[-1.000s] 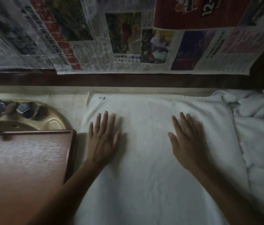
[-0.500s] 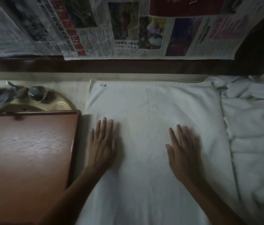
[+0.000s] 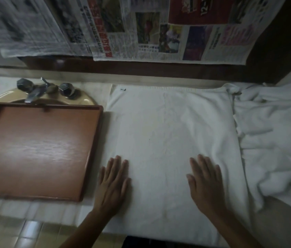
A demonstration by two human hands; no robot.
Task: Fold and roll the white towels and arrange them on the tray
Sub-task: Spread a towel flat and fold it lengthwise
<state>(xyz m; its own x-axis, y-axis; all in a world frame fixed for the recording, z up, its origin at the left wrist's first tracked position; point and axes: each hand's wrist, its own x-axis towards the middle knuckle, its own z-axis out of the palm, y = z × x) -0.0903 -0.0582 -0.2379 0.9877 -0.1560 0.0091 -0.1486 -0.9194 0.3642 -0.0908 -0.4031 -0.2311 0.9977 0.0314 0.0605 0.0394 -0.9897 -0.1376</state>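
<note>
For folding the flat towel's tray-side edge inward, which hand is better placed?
Probably the left hand: it rests flat on the towel right at that edge, beside the tray. The right hand lies nearer the crumpled pile of towels.

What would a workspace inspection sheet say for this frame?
Surface: pale counter with a tiled front edge.
Job's things: one white towel spread flat; crumpled towels heaped to its right; brown tray to its left, no towel on it yet.
Clutter: nothing seen.
Grippers: left hand and right hand lie flat on the spread towel, fingers straight.
Cables: nothing seen.
Surroundings: newspapers hang on the wall; the tray sits over a basin with a faucet.
</note>
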